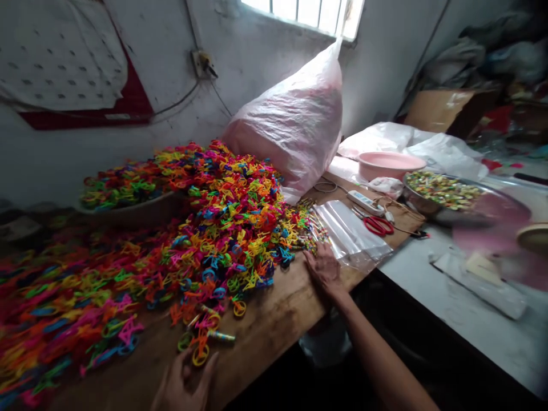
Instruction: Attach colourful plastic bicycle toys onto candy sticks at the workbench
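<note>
A big heap of small colourful plastic toy pieces (214,211) covers the wooden table (274,325). My left hand (182,385) rests at the table's near edge, fingers around a yellow-and-orange piece (199,354). My right hand (323,268) lies flat on the table at the heap's right edge, its fingers touching a stack of clear plastic bags (353,234). A few loose pieces lie between my hands.
A large pink plastic sack (291,123) stands behind the heap. Red scissors (377,224), a white power strip (363,201), a pink basin (387,164) and a metal bowl of small coloured items (443,194) sit to the right. A grey counter (471,319) adjoins.
</note>
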{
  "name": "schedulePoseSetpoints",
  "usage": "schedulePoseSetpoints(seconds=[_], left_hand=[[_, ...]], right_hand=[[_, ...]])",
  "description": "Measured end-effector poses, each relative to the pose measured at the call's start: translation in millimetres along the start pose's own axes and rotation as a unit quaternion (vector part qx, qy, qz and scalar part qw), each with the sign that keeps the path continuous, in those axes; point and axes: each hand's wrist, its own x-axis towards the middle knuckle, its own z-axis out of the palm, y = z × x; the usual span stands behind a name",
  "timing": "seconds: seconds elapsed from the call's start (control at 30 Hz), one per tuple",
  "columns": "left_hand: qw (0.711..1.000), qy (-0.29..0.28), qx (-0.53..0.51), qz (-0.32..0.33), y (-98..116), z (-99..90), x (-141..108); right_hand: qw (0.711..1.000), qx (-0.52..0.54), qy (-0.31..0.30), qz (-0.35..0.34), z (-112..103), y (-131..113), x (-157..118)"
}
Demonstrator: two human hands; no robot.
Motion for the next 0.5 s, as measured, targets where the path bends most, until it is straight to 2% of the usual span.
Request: schedulePoseSetpoints(seconds=[0.03,0.13,0.2,0.27,0.4,0.5], left_hand=[[0.999,-0.02,0.027,0.012,9.7,-0.6,-0.3],[0.995,0.019,0.051,0.083,40.8,1.1,-1.0],[0.995,0.015,0.037,0.097,53.4,2.4,0.8],[0.995,0.022,0.019,0.09,56.4,2.1,2.4],[0.996,0.051,-0.027,0.071,47.0,0.5,-1.6],[0.996,0.041,-0.034,0.076,41.5,3.7,-7.3]], right_hand=[[1.0,-0.012,-0.008,-0.003,3.0,-0.5,1.4],[0.999,-0.025,-0.022,-0.009,8.3,-4.5,-5.1],[0.999,-0.021,-0.022,-0.013,8.4,-9.0,-14.6],[0.999,-0.009,-0.021,-0.022,6.7,-15.6,-25.6],[0.998,0.04,-0.022,-0.046,2.2,-35.4,-43.2],[0.994,0.088,-0.013,-0.069,-1.5,-51.9,-48.4]])
